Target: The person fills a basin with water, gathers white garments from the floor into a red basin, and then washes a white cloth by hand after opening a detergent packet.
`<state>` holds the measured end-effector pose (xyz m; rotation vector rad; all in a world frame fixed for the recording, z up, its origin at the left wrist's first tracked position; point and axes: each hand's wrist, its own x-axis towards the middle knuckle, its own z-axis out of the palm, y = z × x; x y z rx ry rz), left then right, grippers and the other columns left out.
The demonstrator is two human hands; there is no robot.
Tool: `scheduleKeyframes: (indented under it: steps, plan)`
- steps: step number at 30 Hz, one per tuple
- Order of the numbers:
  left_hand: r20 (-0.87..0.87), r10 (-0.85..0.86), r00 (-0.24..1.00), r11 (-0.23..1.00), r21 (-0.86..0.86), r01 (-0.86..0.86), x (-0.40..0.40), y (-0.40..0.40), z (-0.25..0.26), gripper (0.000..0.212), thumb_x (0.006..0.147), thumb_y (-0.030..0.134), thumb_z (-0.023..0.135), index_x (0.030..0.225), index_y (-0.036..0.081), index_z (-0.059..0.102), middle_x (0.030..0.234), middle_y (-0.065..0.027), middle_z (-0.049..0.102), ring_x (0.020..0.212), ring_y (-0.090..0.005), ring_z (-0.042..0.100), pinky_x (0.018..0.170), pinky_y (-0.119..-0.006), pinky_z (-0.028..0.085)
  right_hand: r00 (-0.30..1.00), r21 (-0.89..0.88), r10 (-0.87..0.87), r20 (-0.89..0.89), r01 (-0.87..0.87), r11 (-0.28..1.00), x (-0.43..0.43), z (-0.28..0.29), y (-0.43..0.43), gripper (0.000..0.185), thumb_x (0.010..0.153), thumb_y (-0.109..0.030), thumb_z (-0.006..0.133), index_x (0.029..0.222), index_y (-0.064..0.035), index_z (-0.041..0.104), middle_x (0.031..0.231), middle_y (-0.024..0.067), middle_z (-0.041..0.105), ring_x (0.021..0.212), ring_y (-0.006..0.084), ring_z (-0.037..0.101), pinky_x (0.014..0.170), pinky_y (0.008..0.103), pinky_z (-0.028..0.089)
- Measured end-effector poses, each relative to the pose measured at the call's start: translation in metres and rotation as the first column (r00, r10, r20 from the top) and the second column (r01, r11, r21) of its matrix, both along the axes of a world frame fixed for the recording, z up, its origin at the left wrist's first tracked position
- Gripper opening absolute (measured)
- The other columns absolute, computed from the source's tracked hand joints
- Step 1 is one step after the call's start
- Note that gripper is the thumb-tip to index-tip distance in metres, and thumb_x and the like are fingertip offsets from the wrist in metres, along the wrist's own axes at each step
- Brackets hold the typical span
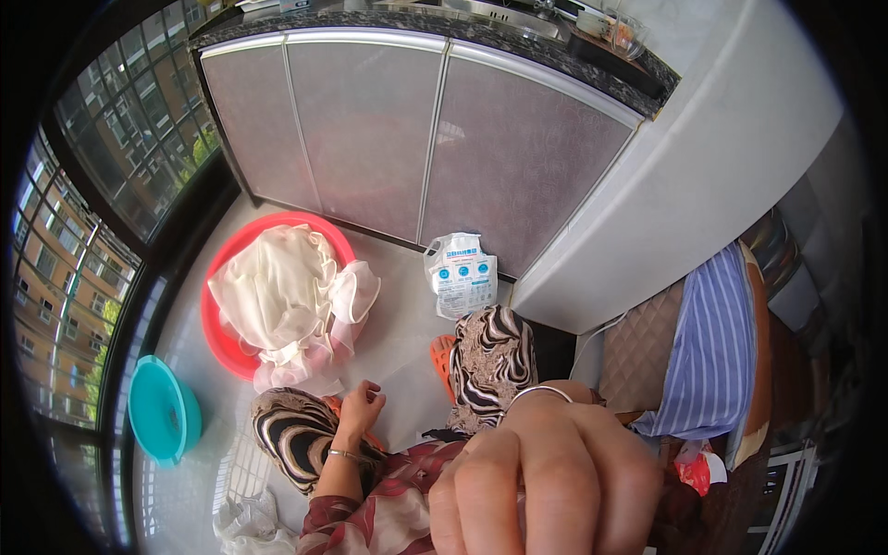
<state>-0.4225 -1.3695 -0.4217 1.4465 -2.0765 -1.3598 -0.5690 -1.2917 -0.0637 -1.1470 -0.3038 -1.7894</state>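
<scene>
Close to the camera, my right hand (548,472) fills the lower right of the head view. Its back and knuckles face me, a bangle circles the wrist, and the fingertips are hidden below the frame edge. My left hand (364,409) hangs just past my left knee, loosely bent and holding nothing. Beyond it stands a red plastic basin (222,347) on the floor. A heap of cream, sheer ruffled fabric (277,284) fills this basin, with folds spilling over its right and near rim.
A teal basin (163,413) is by the window at left. A white printed plastic bag (465,277) leans near the cabinet doors (361,132). Crumpled white plastic (253,524) lies at lower left. At right, a striped blue cloth (711,354) drapes over a quilted seat (635,354).
</scene>
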Motion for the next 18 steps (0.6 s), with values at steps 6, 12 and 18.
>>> scheduleKeyframes:
  steps: [6,12,18]
  plan:
    - [0.109,-0.126,0.986,0.991,-0.038,0.131,-0.006,0.002,0.002,0.028,0.073,0.019,0.061,0.094,0.0,0.058,0.08,-0.0168,0.063,0.075,-0.0296,0.062,0.07,-0.038,0.049,0.874,-0.146,-0.183,0.45,0.274,0.951,0.027,-0.005,-0.013,0.011,0.08,-0.017,0.068,0.078,-0.0074,0.062,0.083,0.0077,0.062,0.08,0.0191,0.055,0.073,0.0312,0.047]
    - [0.297,-0.256,0.92,0.936,-0.161,0.313,-0.004,0.012,0.0,0.032,0.073,0.022,0.061,0.098,0.002,0.056,0.084,-0.0182,0.061,0.077,-0.034,0.06,0.07,-0.041,0.048,0.989,-0.263,-0.009,0.147,0.048,0.963,0.002,-0.012,-0.01,0.007,0.082,-0.015,0.065,0.081,-0.0084,0.063,0.087,0.007,0.064,0.083,0.0225,0.057,0.076,0.0322,0.046]
    - [0.433,-0.392,0.812,0.868,-0.116,0.482,0.005,0.02,-0.005,0.03,0.074,0.022,0.059,0.096,0.002,0.055,0.089,-0.0203,0.059,0.082,-0.0364,0.059,0.071,-0.044,0.049,0.97,-0.27,0.114,-0.213,-0.171,0.947,-0.036,0.006,-0.033,0.007,0.081,-0.003,0.062,0.077,-0.0021,0.057,0.079,0.0134,0.06,0.073,0.0206,0.051,0.065,0.0336,0.044]
